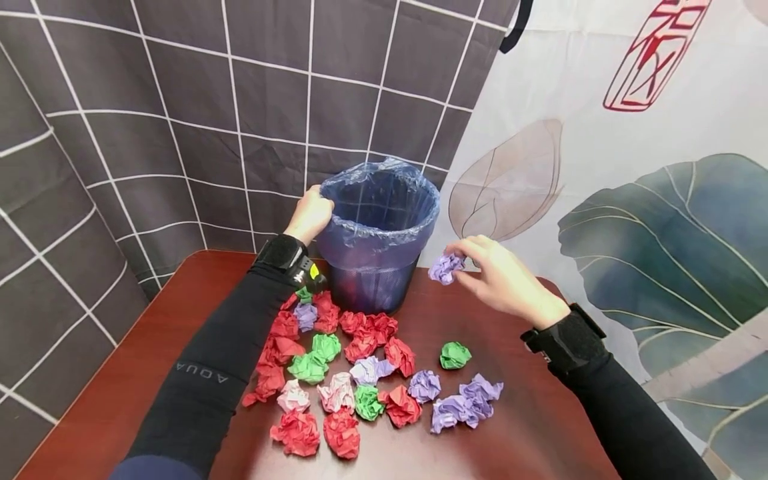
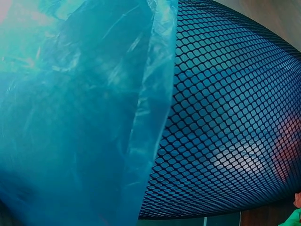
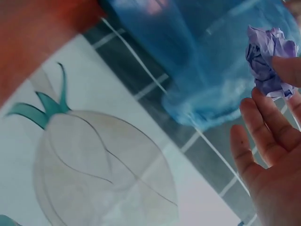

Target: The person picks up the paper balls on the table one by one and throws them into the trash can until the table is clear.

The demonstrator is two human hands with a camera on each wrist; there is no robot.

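Observation:
A dark mesh trash bin stands upright at the back of the table, lined with a translucent blue plastic bag folded over its rim. My left hand grips the rim on its left side; part of the fingers is hidden. The left wrist view is filled by the bag and the mesh wall, with pale and red shapes behind the mesh. To the right of the bin, my right hand pinches a purple crumpled paper ball in the air, between thumb and fingers in the right wrist view.
Several crumpled paper balls lie before the bin: red, green, pink and purple. A single green ball sits apart, toward the right. Behind the brown table hang a grey grid-patterned cloth and a leaf-printed white one.

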